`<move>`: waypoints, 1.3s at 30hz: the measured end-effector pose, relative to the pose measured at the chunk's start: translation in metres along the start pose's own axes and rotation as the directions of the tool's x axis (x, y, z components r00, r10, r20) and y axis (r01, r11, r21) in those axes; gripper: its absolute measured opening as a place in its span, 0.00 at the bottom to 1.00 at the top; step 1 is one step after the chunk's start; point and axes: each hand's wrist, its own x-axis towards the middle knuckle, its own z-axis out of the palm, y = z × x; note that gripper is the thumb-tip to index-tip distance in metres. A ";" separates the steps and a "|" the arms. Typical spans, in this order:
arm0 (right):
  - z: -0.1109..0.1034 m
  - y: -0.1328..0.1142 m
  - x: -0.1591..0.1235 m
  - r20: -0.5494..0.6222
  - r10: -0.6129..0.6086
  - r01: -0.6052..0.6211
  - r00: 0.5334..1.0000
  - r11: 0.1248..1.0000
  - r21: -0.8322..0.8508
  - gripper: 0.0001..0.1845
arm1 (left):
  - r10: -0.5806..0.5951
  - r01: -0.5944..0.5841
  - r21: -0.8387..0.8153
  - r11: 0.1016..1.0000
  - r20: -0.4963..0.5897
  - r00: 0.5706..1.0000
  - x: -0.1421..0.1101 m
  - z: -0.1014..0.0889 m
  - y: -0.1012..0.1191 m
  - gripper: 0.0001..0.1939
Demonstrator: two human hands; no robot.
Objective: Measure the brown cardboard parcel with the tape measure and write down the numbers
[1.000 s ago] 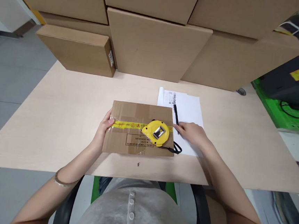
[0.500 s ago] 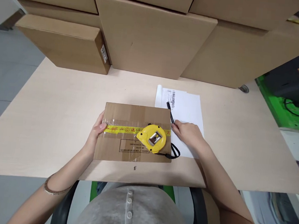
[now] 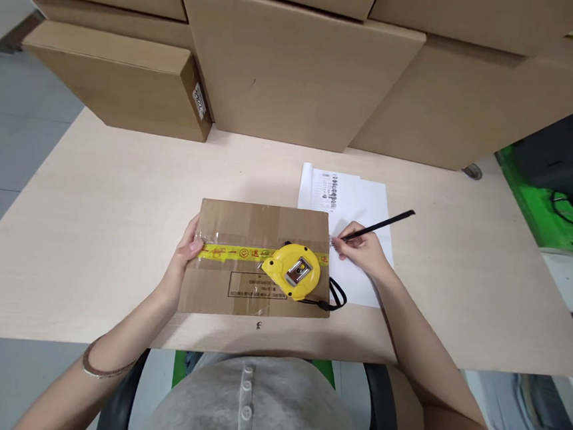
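My left hand grips the left edge of a small cardboard box, its thumb on top over the end of the yellow printed tape. On the box's right half lies a yellow tape measure, its black wrist strap hanging past the box's right side. Just right of the box, my right hand pinches a black pen. The pen slants up to the right, and its writing end is down at the white paper, which lies partly under the box.
Large cardboard boxes stand along the back of the table. A smaller carton lies at the back left. At the right is a green surface with a dark case and a cable. Chair armrests flank my body.
My right hand has turned the pen round: it pointed up and left before, and now its writing end is at the paper. The box and tape measure stay in place.
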 end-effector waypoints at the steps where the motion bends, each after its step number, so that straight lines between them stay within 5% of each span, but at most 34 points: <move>1: 0.001 0.000 0.000 0.000 -0.005 0.005 1.000 1.000 0.018 0.32 | -0.003 0.003 -0.003 1.000 0.000 1.000 0.000 0.000 0.000 0.43; 39: 0.000 0.001 0.002 0.015 0.009 -0.010 1.000 0.997 0.081 0.27 | 0.002 -0.001 -0.049 0.999 0.012 1.000 0.000 -0.002 -0.001 0.44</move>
